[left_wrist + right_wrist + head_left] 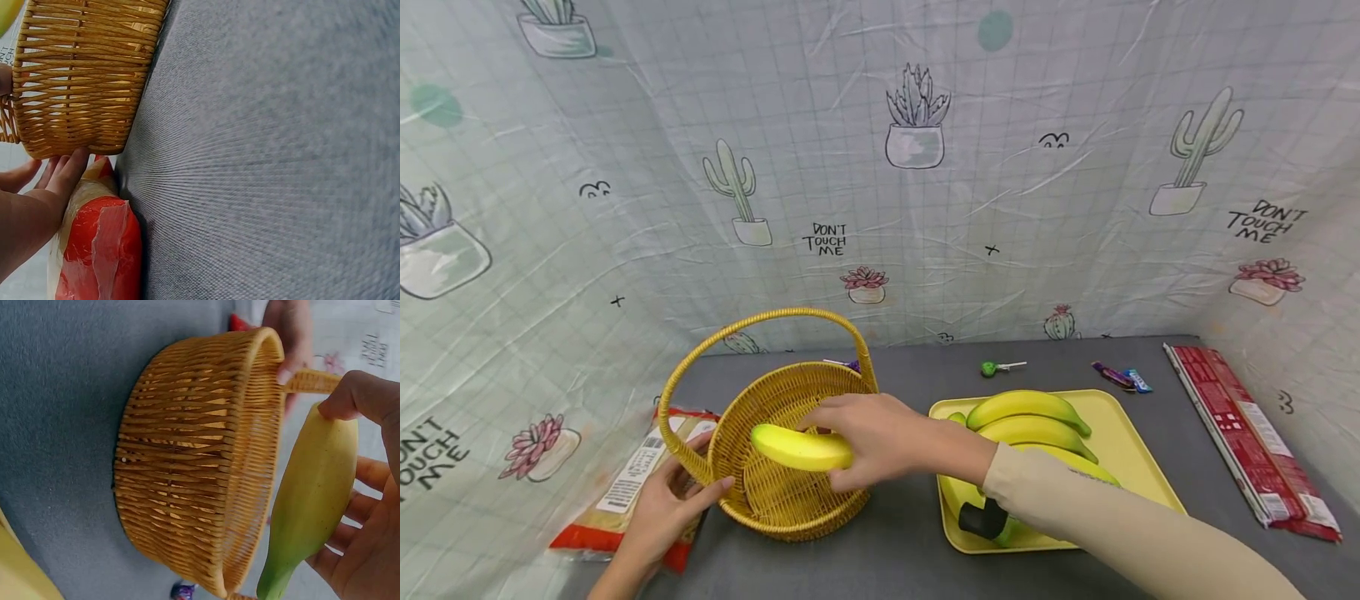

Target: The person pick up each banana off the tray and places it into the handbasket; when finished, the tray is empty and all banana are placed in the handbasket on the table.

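A yellow wicker basket with a tall hoop handle stands on the grey table. My left hand grips its left side near the handle's base, thumb over the rim and fingers against the outer wall. Above the basket's opening, my right hand holds a banana with a greenish tip. The right wrist view shows the thumb on one side of this banana and the fingers on the other. Inside, the visible part of the basket's floor is bare wicker.
At right, a pale yellow tray bears several bananas, partly under my right forearm. A red-ended bag lies by my left hand. Behind are a green lollipop and wrapped sweets. A long red package lies far right.
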`<state>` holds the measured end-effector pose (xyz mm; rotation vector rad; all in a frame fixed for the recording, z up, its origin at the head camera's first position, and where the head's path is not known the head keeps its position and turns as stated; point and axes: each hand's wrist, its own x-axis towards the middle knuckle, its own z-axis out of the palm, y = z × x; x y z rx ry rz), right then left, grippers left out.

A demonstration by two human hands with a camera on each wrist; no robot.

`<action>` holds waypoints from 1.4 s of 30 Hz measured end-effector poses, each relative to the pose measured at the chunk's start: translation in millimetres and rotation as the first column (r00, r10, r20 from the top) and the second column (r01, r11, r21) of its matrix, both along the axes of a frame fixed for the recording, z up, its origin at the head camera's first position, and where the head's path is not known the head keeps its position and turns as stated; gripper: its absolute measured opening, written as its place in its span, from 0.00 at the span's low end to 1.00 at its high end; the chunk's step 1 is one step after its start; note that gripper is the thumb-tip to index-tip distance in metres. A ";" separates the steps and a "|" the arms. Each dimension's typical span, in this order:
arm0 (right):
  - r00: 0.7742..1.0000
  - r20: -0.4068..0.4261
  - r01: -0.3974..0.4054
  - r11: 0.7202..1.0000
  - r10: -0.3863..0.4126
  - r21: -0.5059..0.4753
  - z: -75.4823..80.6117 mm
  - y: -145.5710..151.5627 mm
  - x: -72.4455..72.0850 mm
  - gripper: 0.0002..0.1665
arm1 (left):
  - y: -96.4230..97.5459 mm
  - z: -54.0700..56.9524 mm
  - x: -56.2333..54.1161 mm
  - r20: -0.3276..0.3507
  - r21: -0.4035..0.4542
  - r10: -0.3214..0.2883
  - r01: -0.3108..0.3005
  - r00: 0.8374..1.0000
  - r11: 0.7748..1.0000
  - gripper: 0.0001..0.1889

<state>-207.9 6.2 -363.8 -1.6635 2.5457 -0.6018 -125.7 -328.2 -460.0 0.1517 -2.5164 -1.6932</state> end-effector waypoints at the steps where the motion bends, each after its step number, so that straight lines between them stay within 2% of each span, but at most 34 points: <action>1: 1.000 0.009 -0.016 1.000 0.016 0.014 -1.0 -4.1 -2.3 0.37 | 0.2 0.4 0.0 -0.003 0.001 -0.003 0.003 1.000 1.000 0.42; 9: 0.987 0.130 -0.107 0.985 0.089 0.135 -10.4 -37.4 -18.5 0.36 | 0.1 -0.3 1.0 0.000 0.024 -0.015 0.015 1.000 1.000 0.41; 16: 0.962 0.231 -0.200 0.950 0.144 0.241 -22.5 -57.3 -25.1 0.36 | 1.7 1.0 1.7 0.026 0.020 -0.007 0.006 1.000 1.000 0.42; 22: 0.943 0.314 -0.217 0.918 0.109 0.333 -27.1 -61.4 -24.6 0.35 | 2.2 1.1 1.8 0.029 0.022 -0.003 0.002 1.000 1.000 0.41; 26: 0.915 0.398 -0.227 0.903 0.070 0.364 -27.3 -63.1 -24.7 0.35 | 2.4 1.3 0.5 0.035 0.022 -0.001 0.000 0.999 1.000 0.42; 31: 0.867 0.497 -0.252 0.897 0.042 0.364 -31.1 -65.3 -24.7 0.33 | 2.1 0.1 -0.2 0.032 0.027 0.005 -0.006 0.999 1.000 0.42; 35: 0.841 0.538 -0.276 0.900 0.057 0.337 -36.8 -63.3 -25.5 0.33 | 1.9 -0.8 -0.4 0.034 0.030 0.007 -0.008 0.999 1.000 0.42; 39: 0.831 0.552 -0.268 0.920 0.070 0.286 -40.9 -58.8 -27.3 0.32 | 1.8 -1.2 -0.4 0.037 0.028 0.010 -0.011 0.999 1.000 0.42; 42: 0.809 0.581 -0.259 0.941 0.090 0.216 -40.2 -53.3 -28.2 0.31 | 1.8 -1.1 -0.5 0.039 0.021 0.015 -0.016 0.999 1.000 0.42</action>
